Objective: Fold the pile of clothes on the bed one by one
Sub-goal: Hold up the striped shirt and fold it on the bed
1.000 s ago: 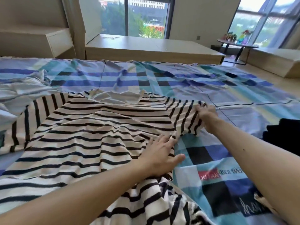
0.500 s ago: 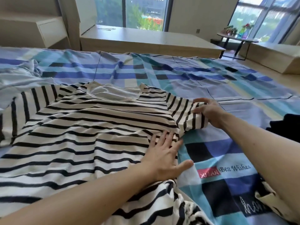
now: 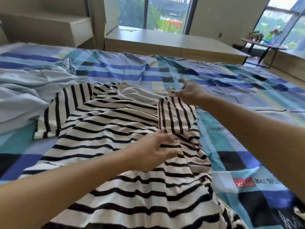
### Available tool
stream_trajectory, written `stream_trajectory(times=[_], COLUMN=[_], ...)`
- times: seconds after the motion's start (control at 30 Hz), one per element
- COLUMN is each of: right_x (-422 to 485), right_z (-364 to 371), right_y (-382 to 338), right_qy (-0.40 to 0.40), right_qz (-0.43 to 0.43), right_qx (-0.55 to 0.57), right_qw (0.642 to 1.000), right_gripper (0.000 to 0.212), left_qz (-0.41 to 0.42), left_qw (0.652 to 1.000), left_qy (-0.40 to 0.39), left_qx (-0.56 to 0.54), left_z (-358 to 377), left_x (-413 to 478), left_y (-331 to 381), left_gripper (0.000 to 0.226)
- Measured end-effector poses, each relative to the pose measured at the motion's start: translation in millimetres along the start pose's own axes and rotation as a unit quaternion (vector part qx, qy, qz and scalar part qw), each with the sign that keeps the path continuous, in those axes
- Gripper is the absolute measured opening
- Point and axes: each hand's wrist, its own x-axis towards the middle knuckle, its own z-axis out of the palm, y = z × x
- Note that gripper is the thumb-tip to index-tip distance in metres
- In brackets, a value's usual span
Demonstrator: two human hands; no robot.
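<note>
A cream shirt with black stripes (image 3: pixel 105 134) lies spread on the checked bed cover (image 3: pixel 231 129). Its right sleeve (image 3: pixel 176 116) is folded inward and lies on the body of the shirt. My left hand (image 3: pixel 156 149) presses flat on the shirt just below that sleeve, fingers spread. My right hand (image 3: pixel 189 92) is at the shirt's right shoulder, fingertips pinching the top edge of the folded sleeve. The left sleeve (image 3: pixel 54 116) lies spread out to the left.
A pale blue garment (image 3: pixel 28 93) is bunched at the left of the bed. Low wooden platforms (image 3: pixel 173 43) and a small side table (image 3: pixel 262 45) stand beyond the bed under the windows.
My right hand has carried the right sleeve inward and laid it over the shirt's body. My left hand has stayed pressing on the shirt. The camera has shifted left.
</note>
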Motion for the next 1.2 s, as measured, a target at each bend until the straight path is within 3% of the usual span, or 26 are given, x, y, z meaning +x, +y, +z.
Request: stream_trajectory(times=[0.07,0.2,0.23,0.37,0.43,0.5,0.6,0.7,0.8,0.93,1.07,1.2], right_x=[-8.5,-29.3,-31.0,-17.9,-13.4,-10.4,-8.0,-7.8,-5.1,0.2,3.9,4.6], right_z=[22.4,74.7,81.6,94.0,98.2,110.2,136.2,165.9,191.4,213.4,216.2,216.3], right_y=[18.8,52.4,54.8,8.0,-30.5,-75.0,-130.4,-166.8,-186.1,-190.4,-184.6,-182.0], right_qy=[-0.023,-0.204,-0.2,-0.034,-0.037,-0.077,-0.113,-0.14,-0.164,-0.229,-0.212,-0.151], right_qz=[0.005,0.053,0.066,0.019,-0.039,-0.081,-0.134,-0.148,-0.152,-0.166,-0.169,-0.186], right_qx=[-0.041,-0.188,-0.217,-0.2,-0.184,-0.179,-0.19,-0.164,-0.138,-0.152,-0.162,-0.125], right_qw=[0.999,0.959,0.953,0.979,0.981,0.977,0.966,0.965,0.965,0.947,0.949,0.963], right_gripper=[0.06,0.074,0.077,0.08,0.071,0.072,0.073,0.069,0.063,0.065,0.075,0.089], left_qz=[-0.019,-0.077,-0.099,-0.217,-0.28,-0.357,-0.427,-0.429,-0.376,-0.277,-0.216,-0.13], left_qw=[0.999,0.981,0.972,0.906,0.864,0.836,0.833,0.854,0.876,0.84,0.795,0.764], left_qy=[0.037,0.174,0.21,0.362,0.411,0.403,0.348,0.292,0.296,0.414,0.411,0.367], left_qx=[-0.003,-0.034,-0.034,0.009,0.076,0.103,0.057,0.028,-0.057,-0.214,-0.39,-0.514], left_z=[-14.4,-49.1,-58.9,-103.9,-122.9,-139.9,-151.4,-155.0,-156.6,-168.7,-180.1,-181.5], left_x=[-15.7,-35.8,-36.4,-35.3,-39.2,-49.9,-62.6,-65.3,-62.8,-53.7,-53.8,-60.2], left_y=[-19.2,-57.0,-68.2,-132.5,-159.5,-185.1,-214.7,-232.7,-228.1,-221.8,-227.7,-229.4], left_gripper=[0.043,0.029,0.027,0.031,0.036,0.046,0.063,0.056,0.031,0.019,0.016,0.066])
